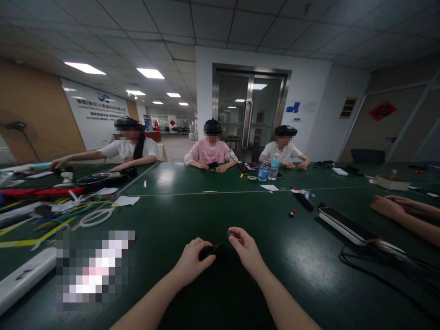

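My left hand [195,257] is closed around a small black object [216,250], thumb and fingers gripping its left side; its kind is too dark to make out. Just to the right, my right hand [244,247] pinches a small dark grey piece [229,234] between thumb and fingertips. That piece is held slightly above the table, apart from the black object. Both hands are over the dark green tabletop [165,220], close together in front of me.
Left lie tangled cables [98,217], a white power strip [27,277] and a pixelated item [98,270]. Right are a phone on a white block [347,224], black cables [374,270] and another person's hands [392,206]. Two water bottles [274,167] stand farther back, near three seated people.
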Motion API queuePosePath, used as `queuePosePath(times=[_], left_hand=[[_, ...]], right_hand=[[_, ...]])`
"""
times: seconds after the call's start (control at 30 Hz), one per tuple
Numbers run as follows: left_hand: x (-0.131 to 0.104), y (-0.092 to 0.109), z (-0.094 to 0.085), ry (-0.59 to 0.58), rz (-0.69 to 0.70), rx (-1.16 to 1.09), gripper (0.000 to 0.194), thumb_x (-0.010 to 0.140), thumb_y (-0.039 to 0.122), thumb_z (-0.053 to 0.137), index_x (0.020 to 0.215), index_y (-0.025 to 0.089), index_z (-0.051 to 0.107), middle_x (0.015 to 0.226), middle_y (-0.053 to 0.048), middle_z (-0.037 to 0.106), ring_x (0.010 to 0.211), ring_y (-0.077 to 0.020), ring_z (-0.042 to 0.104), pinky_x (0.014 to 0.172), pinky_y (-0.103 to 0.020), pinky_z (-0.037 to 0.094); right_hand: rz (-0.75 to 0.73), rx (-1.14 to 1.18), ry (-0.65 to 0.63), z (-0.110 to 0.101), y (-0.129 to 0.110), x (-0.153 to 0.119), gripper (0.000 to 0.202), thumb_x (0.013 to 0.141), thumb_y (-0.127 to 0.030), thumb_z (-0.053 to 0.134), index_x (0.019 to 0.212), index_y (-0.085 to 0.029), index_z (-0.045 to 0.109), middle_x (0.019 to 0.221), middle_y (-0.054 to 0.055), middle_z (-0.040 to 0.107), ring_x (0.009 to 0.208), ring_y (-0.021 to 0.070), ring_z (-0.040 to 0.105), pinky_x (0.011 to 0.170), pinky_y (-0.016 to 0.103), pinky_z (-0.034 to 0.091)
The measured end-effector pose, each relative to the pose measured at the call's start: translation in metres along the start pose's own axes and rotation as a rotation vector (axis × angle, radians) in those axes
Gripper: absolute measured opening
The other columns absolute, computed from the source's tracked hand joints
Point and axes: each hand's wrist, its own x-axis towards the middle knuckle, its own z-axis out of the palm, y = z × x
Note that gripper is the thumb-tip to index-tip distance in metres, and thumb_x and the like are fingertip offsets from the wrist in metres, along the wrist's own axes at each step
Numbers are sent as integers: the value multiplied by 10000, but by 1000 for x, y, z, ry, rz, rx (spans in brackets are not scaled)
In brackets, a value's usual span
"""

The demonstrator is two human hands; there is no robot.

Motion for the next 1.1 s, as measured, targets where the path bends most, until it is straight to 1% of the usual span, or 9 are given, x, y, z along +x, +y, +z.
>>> queuePosePath(times=[0.07, 0.2, 0.33, 0.53, 0.7, 0.8, 0.93, 1.03, 1.1], left_hand=[[0, -2, 1, 7, 14, 65, 393, 786, 495, 483, 1053, 230, 594, 1018, -51, 565, 968, -224, 504, 857, -351, 373], [1, -6, 0, -38, -22, 77, 439, 805, 523, 443, 1130, 251, 560, 1063, -46, 553, 993, -224, 499, 867, -346, 367], [1, -8, -2, -59, -74, 64, 457, 798, 478, 478, 1194, 253, 512, 1148, -40, 529, 1048, -223, 478, 889, -336, 366], [2, -7, -7, -54, -71, 55, 438, 770, 437, 530, 1155, 228, 543, 1138, -52, 540, 1047, -229, 482, 889, -346, 377], [0, -5, -11, -67, -45, 31, 425, 771, 460, 526, 1125, 228, 565, 1099, -52, 548, 1015, -219, 489, 869, -337, 385], [0, -5, -11, -65, -26, 22, 419, 788, 468, 502, 1126, 228, 564, 1087, -52, 546, 1000, -208, 492, 854, -321, 388], [0, -7, -9, -56, -16, 28, 403, 792, 453, 497, 1117, 225, 569, 1072, -48, 546, 987, -202, 497, 848, -317, 391], [0, -8, -8, -45, -5, 46, 398, 793, 449, 495, 1105, 217, 578, 1057, -49, 550, 985, -204, 498, 855, -327, 385], [1, -8, -7, -38, 3, 52, 397, 793, 446, 493, 1105, 216, 578, 1052, -50, 551, 982, -206, 499, 852, -328, 386]], right_hand=[[3, 36, 65, -2, 1, 2, 326, 738, -378, 587, 1019, -214, 586, 989, 55, 629, 944, 209, 582, 859, 361, 441], [6, 64, 188, -9, 3, 4, 345, 745, -423, 578, 1030, -229, 580, 1025, 46, 615, 980, 205, 567, 858, 347, 444], [27, 41, 236, -18, 3, 5, 329, 750, -453, 566, 994, -233, 588, 990, 32, 615, 976, 207, 558, 851, 343, 444], [-9, 32, 308, -26, 4, 9, 342, 759, -489, 543, 976, -227, 578, 961, 37, 605, 961, 216, 548, 818, 338, 453], [-11, 10, 330, -29, 5, 11, 378, 779, -509, 501, 1026, -227, 552, 968, 47, 600, 953, 222, 547, 805, 351, 465], [-5, 33, 342, -29, 4, 10, 384, 783, -480, 502, 1075, -232, 514, 1018, 52, 588, 982, 216, 544, 839, 361, 462], [-13, 94, 344, -27, 3, 11, 398, 751, -422, 558, 1094, -235, 478, 1054, 57, 584, 1017, 212, 547, 875, 369, 453], [-8, 53, 289, -25, 3, 11, 376, 744, -394, 570, 1072, -223, 504, 1058, 60, 592, 1010, 208, 556, 874, 371, 453], [10, -18, 202, -22, 3, 9, 359, 754, -372, 562, 1077, -217, 526, 1071, 58, 597, 1001, 202, 563, 872, 371, 453]])
